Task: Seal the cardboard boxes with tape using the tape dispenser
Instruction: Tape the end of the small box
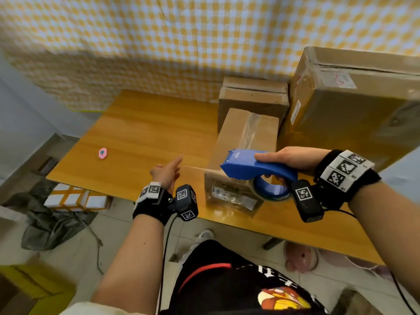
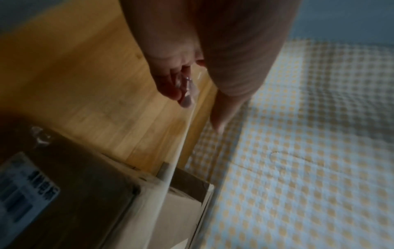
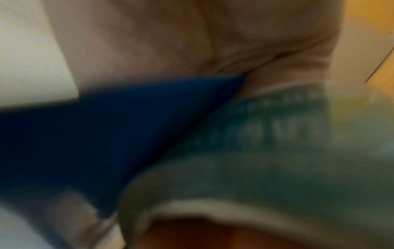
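My right hand (image 1: 288,158) grips a blue tape dispenser (image 1: 247,165) with its roll of clear tape (image 1: 270,189), held just above the near end of a long cardboard box (image 1: 245,137) on the wooden table (image 1: 147,123). A strip of clear tape (image 1: 193,167) stretches leftward from the dispenser to my left hand (image 1: 169,171), which pinches its end with the index finger pointing out. In the left wrist view the tape strip (image 2: 181,143) runs from my fingertips (image 2: 183,99) down to the labelled box (image 2: 74,193). The right wrist view is blurred, showing the blue dispenser (image 3: 106,134) and the roll (image 3: 266,151).
A big cardboard box (image 1: 354,105) stands at the right, a smaller one (image 1: 252,98) behind the long box. A small pink object (image 1: 103,153) lies on the table's left part. White-and-orange boxes (image 1: 75,198) sit on the floor at the left. A checkered curtain (image 1: 181,37) hangs behind.
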